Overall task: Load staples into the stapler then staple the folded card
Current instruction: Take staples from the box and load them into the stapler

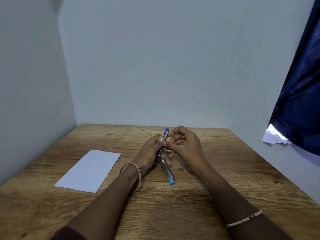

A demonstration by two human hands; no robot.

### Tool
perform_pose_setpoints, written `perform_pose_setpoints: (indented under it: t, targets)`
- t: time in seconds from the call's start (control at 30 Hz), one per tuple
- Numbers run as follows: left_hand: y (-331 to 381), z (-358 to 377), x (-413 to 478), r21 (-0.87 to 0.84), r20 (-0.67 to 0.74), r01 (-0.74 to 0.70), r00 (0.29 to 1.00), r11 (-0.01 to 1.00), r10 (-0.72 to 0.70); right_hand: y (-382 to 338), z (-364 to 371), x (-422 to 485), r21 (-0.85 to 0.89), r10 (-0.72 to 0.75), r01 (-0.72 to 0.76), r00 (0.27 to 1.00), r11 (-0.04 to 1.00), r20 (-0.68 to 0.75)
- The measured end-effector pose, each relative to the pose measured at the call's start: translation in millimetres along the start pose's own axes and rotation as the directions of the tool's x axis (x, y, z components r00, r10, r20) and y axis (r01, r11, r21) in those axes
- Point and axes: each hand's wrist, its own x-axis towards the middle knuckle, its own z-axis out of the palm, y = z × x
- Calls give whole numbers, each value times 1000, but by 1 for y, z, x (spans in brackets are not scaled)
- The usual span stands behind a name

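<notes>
A blue and silver stapler (166,163) is swung wide open above the middle of the wooden table (225,170). One arm points away from me, the other towards me. My left hand (150,153) grips it at the hinge, thumb on top. My right hand (183,144) has its fingers curled and pinches at the upper metal channel; any staples between the fingertips are too small to make out. The folded card (89,170), pale lavender, lies flat on the table to the left, apart from both hands.
Walls close the table in at the back and on the left. A dark blue curtain (301,101) hangs at the right with white paper (274,137) poking out below it. Bangles circle both wrists.
</notes>
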Motion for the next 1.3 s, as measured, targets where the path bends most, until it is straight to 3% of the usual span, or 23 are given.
perform_pose_setpoints:
  t: [0.67,0.87,1.0,1.13,1.3]
  targets:
    - [-4,-5,4,-100,33,18,999,995,-14,-10,1,-7,-158,-19,8,998,987,-67]
    - [-5,-5,2,-72,29,-24,999,997,26,-9,1,-5,109,224,-221,975,969,-9]
    - [-5,-5,4,-74,23,-30,999,997,32,-9,2,-4,162,295,-296,955,941,29]
    - [-7,-5,6,-111,45,-18,999,994,23,-12,3,-5,50,257,-255,966,966,-25]
    - [-8,-6,8,-85,51,-11,999,996,16,-15,4,-4,-123,86,-92,995,988,-51]
